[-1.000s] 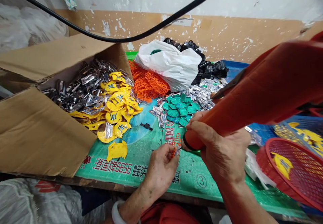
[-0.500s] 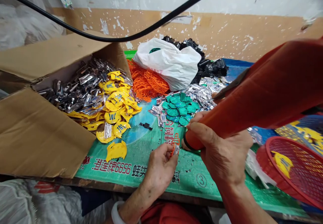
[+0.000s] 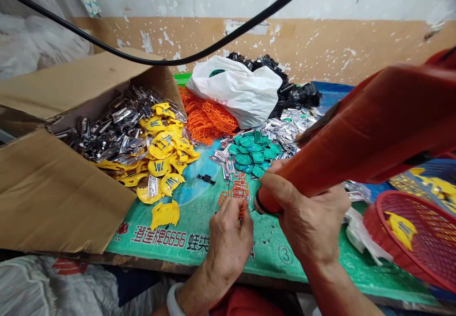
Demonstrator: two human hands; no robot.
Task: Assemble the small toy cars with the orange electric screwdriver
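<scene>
My left hand (image 3: 228, 233) pinches a small orange plastic grid piece (image 3: 233, 195) just above the green printed mat (image 3: 199, 225). My right hand (image 3: 306, 211) is wrapped around the narrow front end of a big orange power screwdriver (image 3: 359, 135), whose black-ringed tip sits right beside the orange piece. The tool's body slants up to the right edge of the view. A pile of teal plastic pieces (image 3: 251, 152) mixed with shiny metal parts lies just beyond the hands.
An open cardboard box (image 3: 53, 183) on the left spills metal clips and yellow plastic pieces (image 3: 164, 152). Orange grids (image 3: 208, 116), a white plastic bag (image 3: 237, 90) and black parts lie at the back. A red mesh basket (image 3: 416, 235) holding yellow pieces is at the right. A black cable crosses overhead.
My left hand has turned the orange piece so it stands higher above the fingers. The screwdriver tip stays next to it, shifted slightly.
</scene>
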